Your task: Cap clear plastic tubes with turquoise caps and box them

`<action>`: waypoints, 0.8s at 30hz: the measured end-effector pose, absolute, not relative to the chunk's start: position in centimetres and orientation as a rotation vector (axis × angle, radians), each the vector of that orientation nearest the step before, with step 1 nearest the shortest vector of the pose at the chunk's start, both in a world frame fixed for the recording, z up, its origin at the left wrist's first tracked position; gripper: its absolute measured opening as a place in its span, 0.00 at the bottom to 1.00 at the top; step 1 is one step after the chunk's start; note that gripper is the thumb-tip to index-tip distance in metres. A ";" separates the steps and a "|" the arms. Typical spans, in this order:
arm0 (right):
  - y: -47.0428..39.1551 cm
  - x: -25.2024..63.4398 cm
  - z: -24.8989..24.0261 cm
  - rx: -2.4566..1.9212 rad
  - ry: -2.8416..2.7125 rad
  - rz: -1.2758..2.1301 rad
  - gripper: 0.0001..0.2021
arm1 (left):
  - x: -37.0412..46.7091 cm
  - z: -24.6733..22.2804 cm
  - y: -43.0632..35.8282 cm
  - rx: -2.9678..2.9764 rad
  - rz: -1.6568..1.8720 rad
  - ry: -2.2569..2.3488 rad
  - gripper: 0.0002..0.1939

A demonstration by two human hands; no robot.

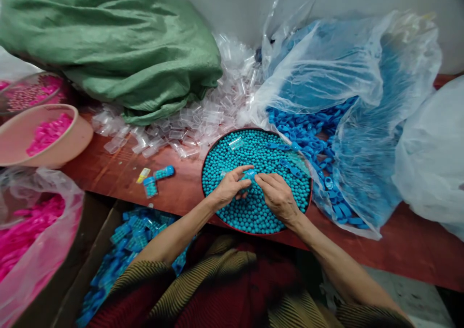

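Observation:
Over a round tray (203, 192) full of small turquoise beads (242, 219), my two hands meet at a small glossy blue plastic piece (249, 174). The thumb and index finger of my left hand (228, 188) are around its left side. Fingertips of my right hand (278, 195) pinch its right side. My fingers partly hide the piece, so its full shape cannot be made out. On the beads lie a clear plastic tube (237, 144) and blue plastic caps with flat tabs (290, 167).
Clear containers (206, 117) are heaped behind the tray, beside a green sack (145, 47). Blue caps (315, 129) spill from a plastic bag (377, 139) at right. Two filled containers (151, 186) lie at left. Below is a box of filled containers (134, 236); pink parts (50, 134) fill a bowl.

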State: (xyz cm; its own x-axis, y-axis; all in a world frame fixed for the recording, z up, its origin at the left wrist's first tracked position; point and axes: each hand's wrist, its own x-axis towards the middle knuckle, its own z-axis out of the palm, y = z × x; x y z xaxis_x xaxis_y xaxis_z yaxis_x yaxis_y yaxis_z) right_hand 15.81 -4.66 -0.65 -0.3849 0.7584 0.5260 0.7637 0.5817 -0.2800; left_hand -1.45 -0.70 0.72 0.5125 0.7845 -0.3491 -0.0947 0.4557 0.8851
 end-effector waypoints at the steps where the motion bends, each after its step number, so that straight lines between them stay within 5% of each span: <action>1: -4.7 15.8 -0.7 -1.176 -2.211 -0.027 0.18 | -1.4 0.8 -0.8 0.929 0.627 0.869 0.28; 6: -4.8 15.8 -1.0 -1.046 -2.202 0.019 0.16 | -0.9 0.9 -1.2 0.875 0.647 0.904 0.24; 10: -4.2 15.8 -0.9 -1.188 -1.893 0.416 0.13 | -1.3 0.6 -1.0 0.970 0.710 0.890 0.22; 16: -2.7 16.2 -0.2 -1.366 -1.449 1.069 0.22 | -2.6 0.3 -0.7 1.101 0.637 0.859 0.23; 21: -3.2 14.8 0.6 -1.370 -1.819 0.938 0.22 | -1.5 0.6 -1.7 1.131 0.727 0.968 0.29; 24: -3.9 13.5 0.4 -1.367 -2.048 0.686 0.35 | -0.9 0.8 -2.0 1.100 0.870 0.990 0.26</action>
State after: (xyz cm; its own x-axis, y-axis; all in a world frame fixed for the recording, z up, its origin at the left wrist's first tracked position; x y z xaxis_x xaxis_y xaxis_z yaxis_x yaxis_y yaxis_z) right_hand 13.51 -3.94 0.37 -0.3091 0.9340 0.1794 0.6374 0.3434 -0.6898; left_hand -0.88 -1.97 0.80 0.3248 0.9247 -0.1985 -0.0782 0.2354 0.9688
